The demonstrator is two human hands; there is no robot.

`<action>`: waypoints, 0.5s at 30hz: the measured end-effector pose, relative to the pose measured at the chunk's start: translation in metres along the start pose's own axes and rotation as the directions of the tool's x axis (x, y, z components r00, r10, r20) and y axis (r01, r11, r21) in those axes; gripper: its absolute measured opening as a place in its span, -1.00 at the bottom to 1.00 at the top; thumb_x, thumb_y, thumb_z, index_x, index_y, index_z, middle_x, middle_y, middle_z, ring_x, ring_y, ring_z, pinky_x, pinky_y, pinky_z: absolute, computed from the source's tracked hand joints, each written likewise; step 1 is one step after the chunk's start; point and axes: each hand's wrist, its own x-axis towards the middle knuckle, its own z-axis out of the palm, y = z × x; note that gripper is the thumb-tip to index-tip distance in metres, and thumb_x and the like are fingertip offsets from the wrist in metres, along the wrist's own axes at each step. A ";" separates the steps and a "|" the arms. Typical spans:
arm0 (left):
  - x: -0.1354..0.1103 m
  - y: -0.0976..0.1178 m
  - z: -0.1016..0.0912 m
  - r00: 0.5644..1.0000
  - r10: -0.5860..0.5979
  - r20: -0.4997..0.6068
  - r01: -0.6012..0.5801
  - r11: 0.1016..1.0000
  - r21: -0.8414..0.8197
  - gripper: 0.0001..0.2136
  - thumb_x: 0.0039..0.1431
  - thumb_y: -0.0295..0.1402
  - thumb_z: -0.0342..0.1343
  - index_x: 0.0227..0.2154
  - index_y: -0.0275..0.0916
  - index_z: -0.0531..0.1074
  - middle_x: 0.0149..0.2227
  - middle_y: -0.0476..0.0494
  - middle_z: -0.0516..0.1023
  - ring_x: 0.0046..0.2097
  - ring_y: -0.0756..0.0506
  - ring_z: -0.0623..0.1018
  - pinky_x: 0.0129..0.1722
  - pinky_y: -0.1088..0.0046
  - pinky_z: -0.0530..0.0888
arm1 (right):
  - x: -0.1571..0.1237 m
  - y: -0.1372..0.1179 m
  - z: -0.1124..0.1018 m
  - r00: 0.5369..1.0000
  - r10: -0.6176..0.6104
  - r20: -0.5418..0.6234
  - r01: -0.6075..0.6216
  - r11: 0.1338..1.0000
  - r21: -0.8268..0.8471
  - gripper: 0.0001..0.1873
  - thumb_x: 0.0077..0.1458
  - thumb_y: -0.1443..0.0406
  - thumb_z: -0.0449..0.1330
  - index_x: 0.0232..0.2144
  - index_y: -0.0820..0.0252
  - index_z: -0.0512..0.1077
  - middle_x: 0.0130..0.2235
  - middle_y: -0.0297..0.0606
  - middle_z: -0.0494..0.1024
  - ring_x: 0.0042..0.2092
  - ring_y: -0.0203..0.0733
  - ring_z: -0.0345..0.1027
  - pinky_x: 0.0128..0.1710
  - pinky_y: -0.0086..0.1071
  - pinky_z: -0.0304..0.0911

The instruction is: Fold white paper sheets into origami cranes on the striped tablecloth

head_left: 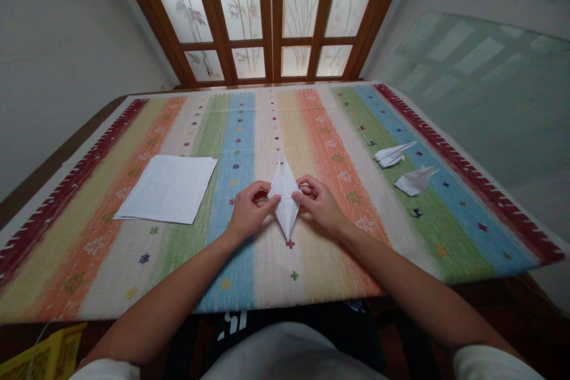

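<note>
I saw the left hand and right hand pinching opposite edges of a folded white paper.

Folded white paper: slim upright diamond, far tip split.

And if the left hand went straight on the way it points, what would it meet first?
The left hand would first meet the white, diamond-shaped folded paper it holds; beyond that, probably the right hand, though depth is unclear.
</note>
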 end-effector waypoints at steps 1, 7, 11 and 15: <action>0.000 0.000 0.000 1.000 -0.006 -0.004 0.006 1.000 -0.015 -0.80 0.19 -0.20 0.32 -0.34 -0.22 0.50 -0.28 -0.11 0.59 -0.26 -0.09 0.59 -0.24 0.42 0.58 | 0.000 0.000 0.000 1.000 0.001 0.000 -0.001 1.000 0.003 -0.63 0.10 0.07 0.42 -0.27 0.07 0.35 -0.39 -0.41 0.55 -0.40 -0.27 0.42 -0.41 -0.42 0.28; 0.000 0.002 0.001 0.999 -0.032 -0.020 0.031 0.998 -0.063 -0.80 0.15 -0.23 0.33 -0.36 -0.22 0.48 -0.28 -0.09 0.59 -0.32 -0.04 0.57 -0.29 0.47 0.56 | 0.001 0.001 -0.001 0.999 0.042 0.003 -0.042 0.998 0.056 -0.59 0.07 0.07 0.44 -0.25 0.07 0.33 -0.36 -0.40 0.59 -0.39 -0.25 0.46 -0.40 -0.42 0.30; -0.001 0.003 0.002 0.999 -0.031 -0.042 0.028 0.998 -0.064 -0.79 0.13 -0.22 0.35 -0.38 -0.22 0.46 -0.29 -0.08 0.58 -0.32 -0.04 0.57 -0.29 0.46 0.56 | 0.001 0.001 -0.002 0.998 0.068 0.011 -0.069 0.993 0.097 -0.56 0.06 0.07 0.45 -0.22 0.06 0.30 -0.37 -0.41 0.60 -0.40 -0.25 0.47 -0.43 -0.44 0.26; -0.001 0.004 0.002 0.997 -0.066 -0.045 0.062 0.995 -0.076 -0.77 0.10 -0.21 0.36 -0.34 -0.20 0.44 -0.34 -0.04 0.52 -0.36 -0.02 0.55 -0.38 0.50 0.52 | 0.001 -0.001 -0.001 0.998 0.063 0.007 -0.063 0.991 0.117 -0.54 0.04 0.08 0.47 -0.21 0.06 0.30 -0.38 -0.42 0.60 -0.41 -0.27 0.47 -0.42 -0.45 0.27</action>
